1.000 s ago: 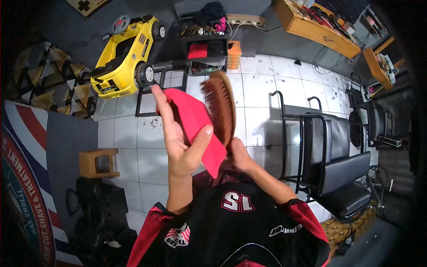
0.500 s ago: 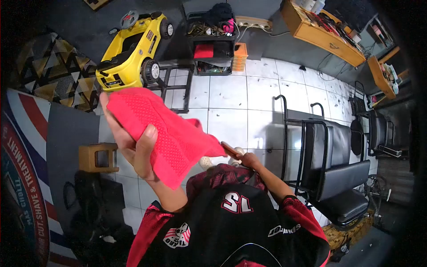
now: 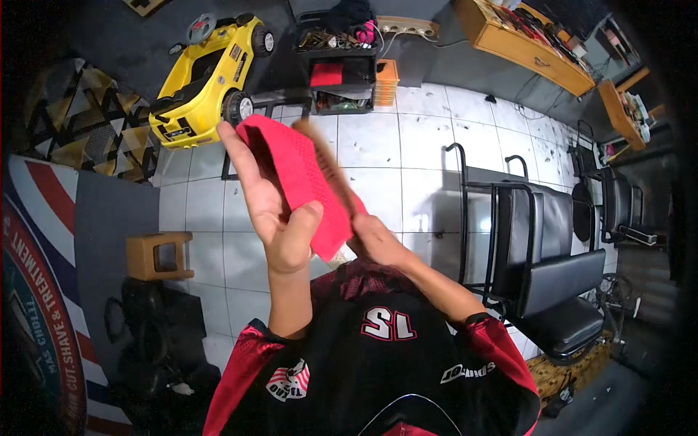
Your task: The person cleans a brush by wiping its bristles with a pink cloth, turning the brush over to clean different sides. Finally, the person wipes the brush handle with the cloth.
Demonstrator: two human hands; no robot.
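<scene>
A red textured cloth (image 3: 298, 182) hangs folded in my left hand (image 3: 273, 218). My thumb presses on its near face while the fingers stretch up behind it. On the right, my right hand (image 3: 378, 240) is closed around a long brown brush (image 3: 327, 163), blurred by motion. The brush stands upright along the right edge of the cloth, its dark bristle side facing the cloth and seemingly touching it. Part of the cloth's lower right end lies close to my right fingers, and the brush's lower end is hidden in my grip.
A yellow toy car (image 3: 207, 80) stands at upper left beside a black shelf cart (image 3: 342, 69) with tools. Black chairs (image 3: 556, 280) line the right side. A small brown stool (image 3: 160, 254) is at left, and a wooden drawer table (image 3: 534, 54) at upper right.
The cloth has moved right and turned more upright with my left hand. My right hand has risen leftward, bringing the brush from low beside my body up against the cloth.
</scene>
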